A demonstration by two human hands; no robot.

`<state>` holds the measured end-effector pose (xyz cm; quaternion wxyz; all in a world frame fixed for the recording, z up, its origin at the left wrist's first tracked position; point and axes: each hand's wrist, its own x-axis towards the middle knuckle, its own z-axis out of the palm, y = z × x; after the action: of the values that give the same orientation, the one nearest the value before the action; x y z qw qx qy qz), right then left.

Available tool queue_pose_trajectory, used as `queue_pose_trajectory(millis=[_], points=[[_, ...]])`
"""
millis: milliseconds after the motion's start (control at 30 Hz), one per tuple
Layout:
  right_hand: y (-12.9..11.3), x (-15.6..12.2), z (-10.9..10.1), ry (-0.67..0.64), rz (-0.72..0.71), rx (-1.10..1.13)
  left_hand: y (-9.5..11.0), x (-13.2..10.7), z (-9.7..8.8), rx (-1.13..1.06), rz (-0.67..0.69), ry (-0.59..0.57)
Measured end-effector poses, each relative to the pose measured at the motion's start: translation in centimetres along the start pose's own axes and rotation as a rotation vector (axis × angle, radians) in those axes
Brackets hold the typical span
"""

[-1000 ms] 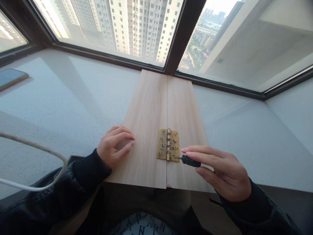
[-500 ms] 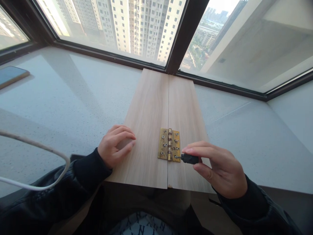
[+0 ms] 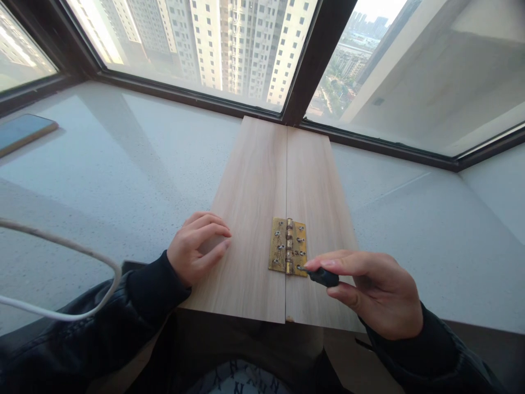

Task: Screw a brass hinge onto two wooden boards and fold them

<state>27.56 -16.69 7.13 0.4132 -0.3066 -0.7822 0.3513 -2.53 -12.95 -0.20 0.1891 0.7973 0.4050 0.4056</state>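
A brass-coloured hinge (image 3: pixel 289 246) lies opened flat across the seam between two pale wooden boards (image 3: pixel 250 186), with several screws in its leaves. My right hand (image 3: pixel 379 287) pinches a short black-handled screwdriver (image 3: pixel 325 277) between thumb and fingers. Its thin metal tip meets the lowest screw on the hinge's right leaf; whether it sits in the screw slot I cannot tell. My left hand (image 3: pixel 199 246) rests on the left board near its outer edge, fingers loosely bent and holding nothing, with a gap between thumb and fingers.
The boards lie on a speckled white sill (image 3: pixel 164 153), reaching from its front edge back to the dark window frame (image 3: pixel 197 97). A phone (image 3: pixel 27 131) lies at the far left. A white cable (image 3: pixel 82 254) loops in the left foreground.
The whole view has shifted slightly. My right hand has turned a little, so the screwdriver's handle now slants more downward to the right. My left hand stays on the board.
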Motion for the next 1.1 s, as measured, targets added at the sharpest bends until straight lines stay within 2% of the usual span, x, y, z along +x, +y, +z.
queue_pose_trajectory(millis=[267,533,667,767,833,1000,1100], points=[[0.5,-0.7,-0.6,0.001,0.072,-0.049,0.0,0.1,0.0,-0.001,0.003,-0.008],[0.5,-1.8,1.3,0.223,0.024,-0.077,-0.1,-0.1,-0.1,0.007,0.022,-0.008],[0.0,-1.5,0.6,0.064,-0.020,-0.119,-0.1,0.0,-0.1,0.010,0.026,-0.004],[-0.5,-0.9,-0.6,-0.087,0.045,-0.084,-0.2,0.0,-0.1,0.009,0.028,-0.008],[-0.7,-0.4,-1.2,-0.133,0.083,-0.071,-0.2,0.0,-0.1,0.013,0.027,-0.007],[-0.3,-0.1,-0.6,-0.081,0.084,0.004,-0.1,0.0,-0.1,0.013,0.025,-0.005],[0.4,-0.8,0.4,0.012,0.065,0.009,-0.2,0.0,0.0,0.009,0.026,0.000]])
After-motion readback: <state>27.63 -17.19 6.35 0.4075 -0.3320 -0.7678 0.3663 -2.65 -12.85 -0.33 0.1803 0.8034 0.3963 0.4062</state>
